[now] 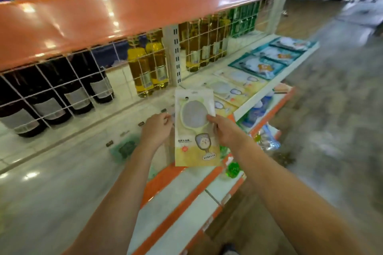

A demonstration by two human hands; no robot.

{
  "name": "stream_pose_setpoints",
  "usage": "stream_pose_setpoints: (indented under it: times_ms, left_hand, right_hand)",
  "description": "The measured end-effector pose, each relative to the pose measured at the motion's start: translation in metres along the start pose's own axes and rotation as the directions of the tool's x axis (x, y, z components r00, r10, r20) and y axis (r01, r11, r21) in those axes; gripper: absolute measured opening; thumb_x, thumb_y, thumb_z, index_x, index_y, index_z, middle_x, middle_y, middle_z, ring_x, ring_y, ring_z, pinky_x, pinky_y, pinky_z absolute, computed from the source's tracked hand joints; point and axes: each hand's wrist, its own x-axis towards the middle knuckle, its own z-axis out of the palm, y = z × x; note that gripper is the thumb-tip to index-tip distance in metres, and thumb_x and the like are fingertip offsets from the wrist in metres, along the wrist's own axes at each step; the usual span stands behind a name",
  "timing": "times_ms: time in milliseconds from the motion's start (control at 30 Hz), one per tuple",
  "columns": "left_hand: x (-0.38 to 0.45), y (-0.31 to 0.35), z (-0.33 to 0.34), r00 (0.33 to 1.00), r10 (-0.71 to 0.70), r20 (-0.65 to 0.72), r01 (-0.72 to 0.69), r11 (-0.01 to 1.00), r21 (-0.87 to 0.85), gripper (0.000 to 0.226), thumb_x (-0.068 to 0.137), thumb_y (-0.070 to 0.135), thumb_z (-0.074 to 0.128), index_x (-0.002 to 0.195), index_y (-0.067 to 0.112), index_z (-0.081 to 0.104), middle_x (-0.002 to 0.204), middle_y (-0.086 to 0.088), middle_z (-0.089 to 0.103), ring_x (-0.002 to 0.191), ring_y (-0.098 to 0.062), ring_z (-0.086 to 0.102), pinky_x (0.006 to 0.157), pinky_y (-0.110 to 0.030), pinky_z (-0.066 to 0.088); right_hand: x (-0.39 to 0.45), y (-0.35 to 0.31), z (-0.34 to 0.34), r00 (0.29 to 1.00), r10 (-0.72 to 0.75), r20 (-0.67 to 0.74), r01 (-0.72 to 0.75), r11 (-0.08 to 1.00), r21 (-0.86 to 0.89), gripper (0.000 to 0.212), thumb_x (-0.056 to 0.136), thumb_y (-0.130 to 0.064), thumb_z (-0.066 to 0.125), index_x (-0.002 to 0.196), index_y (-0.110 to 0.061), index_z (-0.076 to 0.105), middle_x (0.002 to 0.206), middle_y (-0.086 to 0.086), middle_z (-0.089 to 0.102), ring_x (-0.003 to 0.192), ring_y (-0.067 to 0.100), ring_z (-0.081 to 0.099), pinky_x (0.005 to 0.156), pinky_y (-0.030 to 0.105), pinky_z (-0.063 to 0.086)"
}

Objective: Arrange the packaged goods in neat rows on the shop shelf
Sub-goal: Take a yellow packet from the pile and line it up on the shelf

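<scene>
The left hand [156, 129] reaches over the white shelf [62, 172], its fingers curled in a narrow grip at the left edge of a flat cream-yellow packet [196, 130]; the blur leaves it unclear whether the fingertips pinch that edge or only touch it. The right hand [224, 130] has a firm grip on the same packet, thumb pressed on the front over its round grey window and the fingers hidden behind the right edge. The packet is held upright above the front of the shelf, not resting on it, and shows a cartoon figure and small print in its lower half.

The shelf is glossy white with an orange front strip [165, 182], and a few small dark clips [109, 143] lie along it. A greenish smudge [124, 149] shows on it near the left wrist, too blurred to name. Above runs an orange shelf edge [124, 12], shiny with reflected lights. A white wire grid [68, 93] backs the shelf.

Behind the grid at the left stand dark bottles [51, 97] with pale labels, then yellow oil bottles [148, 68], more amber bottles [205, 41] beyond a white upright, and green packs [244, 18] at the far right.

On the shelf to the right of the held packet lie matching cream-yellow packets [234, 87] in a row, flat and overlapping, and past them teal packets [267, 62] laid the same way toward the shelf end. Lower shelves with blue and green goods [259, 109] step out beneath, and a grey mottled floor [331, 130] spreads to the right.
</scene>
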Motion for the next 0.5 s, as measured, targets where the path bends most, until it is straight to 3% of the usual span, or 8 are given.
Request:
stream_pose_setpoints:
  times_ms: [67,200,333,400,500]
  left_hand:
    - [0.001,0.016,0.014,0.997,0.062,0.045,-0.063,0.998,0.0,0.032,0.098,0.031,0.043,0.12,0.017,0.061,0.12,-0.006,0.063,0.104,-0.025,0.059,0.079,-0.034,0.046]
    - [-0.002,0.056,0.039,0.978,0.171,0.119,-0.174,0.985,0.015,0.033,0.099,0.026,0.041,0.122,0.013,0.06,0.122,-0.01,0.061,0.112,-0.029,0.056,0.087,-0.037,0.045]
    - [-0.005,0.104,0.069,0.961,0.238,0.142,-0.24,0.971,-0.004,0.035,0.098,0.03,0.045,0.125,0.015,0.06,0.126,-0.01,0.06,0.114,-0.03,0.055,0.095,-0.04,0.045]
    - [-0.004,0.131,0.085,0.946,0.277,0.166,-0.282,0.959,0.003,0.033,0.097,0.027,0.044,0.122,0.015,0.062,0.124,-0.012,0.061,0.113,-0.031,0.055,0.092,-0.039,0.045]
    - [-0.002,0.17,0.113,0.924,0.296,0.241,-0.311,0.95,0.022,0.035,0.098,0.029,0.042,0.124,0.014,0.06,0.126,-0.013,0.059,0.115,-0.032,0.054,0.093,-0.039,0.045]
  right_hand:
    - [-0.01,0.0,-0.021,0.998,-0.023,-0.058,0.022,1.0,-0.022,0.031,0.096,-0.016,0.051,0.126,-0.006,0.053,0.103,0.01,0.064,0.093,0.027,0.061,0.093,0.045,0.049]
    - [-0.028,-0.006,-0.068,0.986,-0.046,-0.158,0.049,0.999,0.018,0.036,0.097,-0.018,0.051,0.13,-0.004,0.051,0.106,0.013,0.063,0.09,0.029,0.061,0.08,0.042,0.05]
    - [-0.044,-0.02,-0.123,0.973,-0.081,-0.217,0.108,0.988,0.114,0.013,0.098,-0.013,0.047,0.106,-0.01,0.057,0.091,0.008,0.064,0.079,0.024,0.06,0.073,0.041,0.049]
    - [-0.051,-0.029,-0.152,0.966,-0.094,-0.242,0.13,0.982,0.136,0.019,0.099,-0.014,0.047,0.114,-0.007,0.055,0.091,0.009,0.064,0.079,0.024,0.06,0.08,0.044,0.049]
    - [-0.062,-0.041,-0.197,0.949,-0.113,-0.295,0.165,0.973,0.158,0.038,0.098,-0.015,0.047,0.134,0.0,0.044,0.111,0.018,0.062,0.091,0.031,0.06,0.097,0.053,0.044]
